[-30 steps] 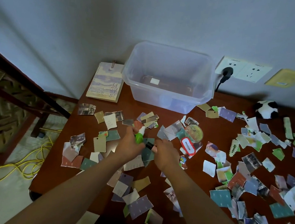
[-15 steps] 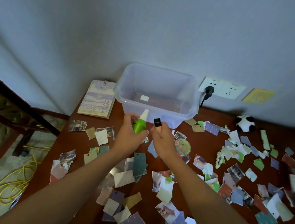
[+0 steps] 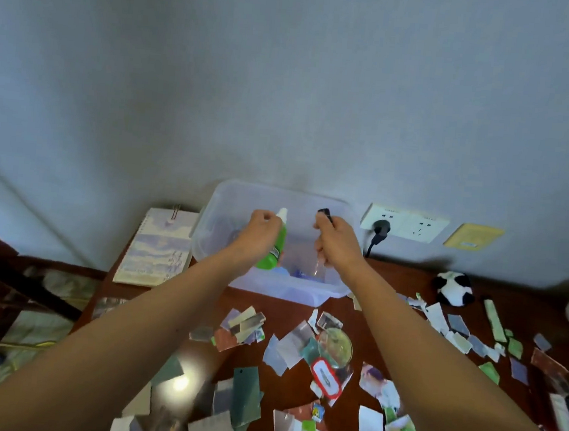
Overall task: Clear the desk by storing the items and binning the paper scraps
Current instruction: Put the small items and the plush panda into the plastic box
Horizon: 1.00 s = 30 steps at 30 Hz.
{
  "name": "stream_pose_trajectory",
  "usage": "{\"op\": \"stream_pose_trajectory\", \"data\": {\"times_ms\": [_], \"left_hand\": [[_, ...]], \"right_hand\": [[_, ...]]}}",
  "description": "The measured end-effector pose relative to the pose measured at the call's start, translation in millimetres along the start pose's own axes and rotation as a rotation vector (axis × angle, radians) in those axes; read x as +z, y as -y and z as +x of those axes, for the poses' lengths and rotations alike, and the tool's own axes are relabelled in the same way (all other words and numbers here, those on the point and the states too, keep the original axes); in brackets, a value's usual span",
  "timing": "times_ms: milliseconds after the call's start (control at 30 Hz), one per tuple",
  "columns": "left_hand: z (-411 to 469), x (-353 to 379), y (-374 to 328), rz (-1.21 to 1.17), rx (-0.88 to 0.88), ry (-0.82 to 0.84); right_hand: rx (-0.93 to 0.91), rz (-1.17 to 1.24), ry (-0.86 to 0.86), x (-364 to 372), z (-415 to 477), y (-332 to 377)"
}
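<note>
Centre frame, over the clear tub point(image 3: 280, 289) for storing: our left hand point(image 3: 260, 236) grips a green bottle point(image 3: 275, 249), our right hand point(image 3: 337, 244) pinches a black cap point(image 3: 324, 214) (we think).

— Can any writing be read here?
— None. The green bottle point(image 3: 277, 245) has a white label patch, but it is too blurred to read.
— And the notebook point(image 3: 158, 249)?
— There are dark marks on its cover, illegible. The wall socket point(image 3: 413, 223) and the yellow card point(image 3: 473, 237) bear marks too tiny to read.
</note>
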<state>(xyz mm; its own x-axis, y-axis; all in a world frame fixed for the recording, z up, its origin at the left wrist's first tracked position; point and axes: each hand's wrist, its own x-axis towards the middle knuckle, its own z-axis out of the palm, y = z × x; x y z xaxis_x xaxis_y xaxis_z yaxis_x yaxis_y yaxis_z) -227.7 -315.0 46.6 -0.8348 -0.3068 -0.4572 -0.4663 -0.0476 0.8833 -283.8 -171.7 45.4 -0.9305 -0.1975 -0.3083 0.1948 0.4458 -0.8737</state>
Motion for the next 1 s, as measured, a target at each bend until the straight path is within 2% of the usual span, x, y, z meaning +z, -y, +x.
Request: {"op": "stream_pose_trajectory", "data": {"times_ms": [100, 200, 300, 467, 600, 733, 900, 1000], "left_hand": [[31, 6, 3, 0.04, -0.074, -0.005], [66, 8, 14, 0.205, -0.093, 0.004], [82, 3, 26, 0.484, -0.122, 0.064], [107, -5, 48, 1.042, -0.086, 0.167], [119, 0, 60, 1.088, -0.199, 0.306], [122, 4, 66, 1.161, -0.265, 0.34], [119, 1, 61, 1.015, -0.344, 0.364], [106, 1, 52, 0.945, -0.314, 0.33]], "right_hand": [[0.143, 0.017, 0.115, 5, 17, -5], [0.192, -0.077, 0.15, 20, 38, -22], [0.177, -0.205, 0.176, 36, 63, -42], [0.033, -0.636, 0.296, 65, 92, -72], [0.019, -0.775, 0.396, 81, 105, -85], [0.008, -0.854, 0.416, 87, 110, -92], [0.054, -0.846, 0.44, 82, 107, -87], [0.034, -0.799, 0.424, 74, 99, -76]]}}
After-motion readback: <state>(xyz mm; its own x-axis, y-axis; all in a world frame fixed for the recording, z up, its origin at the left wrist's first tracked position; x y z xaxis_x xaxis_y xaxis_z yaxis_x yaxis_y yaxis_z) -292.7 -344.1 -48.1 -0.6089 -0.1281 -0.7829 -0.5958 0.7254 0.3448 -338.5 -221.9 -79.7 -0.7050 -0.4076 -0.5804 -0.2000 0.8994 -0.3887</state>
